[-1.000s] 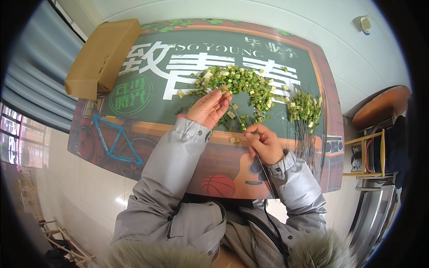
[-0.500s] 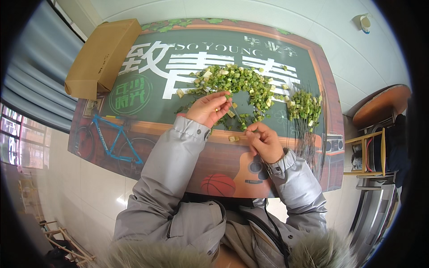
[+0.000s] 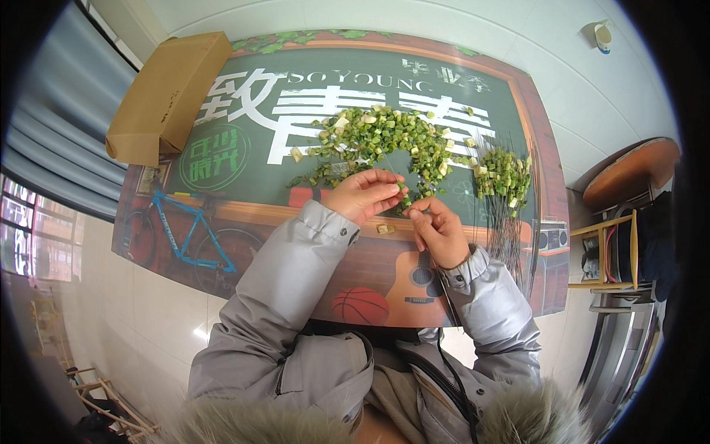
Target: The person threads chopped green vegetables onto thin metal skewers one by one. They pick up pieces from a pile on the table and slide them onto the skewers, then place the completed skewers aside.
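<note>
Pinching a small green piece (image 3: 401,187) between thumb and forefinger, the left hand (image 3: 370,195) is placed just beside the right hand (image 3: 438,228), over the near part of the worktop (image 3: 262,177). The fingers of the right hand are pressed together on a thin stick (image 3: 447,305), which goes down toward the near edge; some green bits are seen at its upper end.

Beyond both hands, a curved heap of chopped green pieces (image 3: 384,133) lies directly on the printed worktop, with paler cubes mixed in it. One pale cube (image 3: 384,229) lies apart, below the left hand. To the right of the heap there is a bundle of thin dark sticks (image 3: 509,248), and at their far ends the green clusters (image 3: 503,176) are crowded together.

At the far left corner of the worktop stands a brown cardboard box (image 3: 174,100), with a flap hanging at its near end; its inside is hidden, so I cannot tell the contents.
</note>
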The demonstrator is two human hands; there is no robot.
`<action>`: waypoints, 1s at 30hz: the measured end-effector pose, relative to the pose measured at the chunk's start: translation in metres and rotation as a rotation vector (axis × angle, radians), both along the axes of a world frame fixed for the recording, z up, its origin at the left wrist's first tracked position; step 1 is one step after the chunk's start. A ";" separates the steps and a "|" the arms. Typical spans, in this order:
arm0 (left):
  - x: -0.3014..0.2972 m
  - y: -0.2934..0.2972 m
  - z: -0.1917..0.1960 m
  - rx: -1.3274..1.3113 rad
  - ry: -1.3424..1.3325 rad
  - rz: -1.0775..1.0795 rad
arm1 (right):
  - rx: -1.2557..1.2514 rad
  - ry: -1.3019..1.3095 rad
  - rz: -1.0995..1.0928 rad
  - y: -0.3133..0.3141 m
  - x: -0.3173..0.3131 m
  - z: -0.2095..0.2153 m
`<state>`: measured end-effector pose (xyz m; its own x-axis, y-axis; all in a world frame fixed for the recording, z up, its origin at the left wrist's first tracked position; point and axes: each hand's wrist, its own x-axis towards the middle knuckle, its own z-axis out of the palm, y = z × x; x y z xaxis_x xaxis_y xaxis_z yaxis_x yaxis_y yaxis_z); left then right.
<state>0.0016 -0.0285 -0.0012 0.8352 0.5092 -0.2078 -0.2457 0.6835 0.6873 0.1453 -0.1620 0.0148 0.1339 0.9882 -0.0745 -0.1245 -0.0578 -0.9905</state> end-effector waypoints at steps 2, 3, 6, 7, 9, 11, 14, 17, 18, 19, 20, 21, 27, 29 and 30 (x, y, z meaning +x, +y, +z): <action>0.001 -0.001 -0.003 -0.004 -0.021 -0.013 | 0.001 0.007 -0.005 0.000 0.000 0.001; 0.002 -0.001 -0.004 -0.005 -0.034 -0.018 | 0.003 0.008 -0.006 0.000 0.000 0.001; 0.002 -0.002 -0.007 -0.003 -0.046 -0.034 | 0.006 0.012 -0.009 0.000 -0.001 0.001; 0.002 -0.002 -0.007 0.002 -0.067 -0.043 | 0.005 0.014 -0.010 0.000 -0.001 0.000; 0.002 -0.002 -0.007 -0.005 -0.061 -0.042 | 0.002 0.018 -0.010 0.001 0.000 0.001; 0.003 -0.002 -0.005 -0.001 -0.070 -0.040 | -0.001 0.020 -0.009 0.001 0.000 0.001; 0.002 -0.004 0.001 0.031 -0.035 -0.025 | -0.027 0.037 -0.044 0.000 0.001 0.002; -0.001 -0.002 0.009 0.124 0.072 0.050 | 0.022 0.029 -0.108 0.001 0.003 0.003; -0.004 0.002 0.013 0.177 0.109 0.106 | 0.011 0.020 -0.119 0.001 0.005 0.003; -0.008 0.006 0.016 0.229 0.145 0.162 | 0.025 0.023 -0.126 0.001 0.005 0.003; -0.013 0.013 0.021 0.275 0.048 0.231 | 0.039 0.026 -0.134 0.001 0.006 0.002; -0.022 0.020 0.025 0.290 -0.010 0.340 | 0.054 0.029 -0.143 0.002 0.006 0.002; -0.060 0.049 0.039 0.543 0.156 0.643 | 0.069 0.040 -0.166 0.002 0.007 0.000; -0.057 0.047 0.038 0.672 0.236 0.628 | 0.078 0.046 -0.185 0.003 0.007 -0.001; -0.048 0.043 0.036 0.749 0.265 0.619 | 0.081 0.050 -0.195 0.003 0.007 -0.001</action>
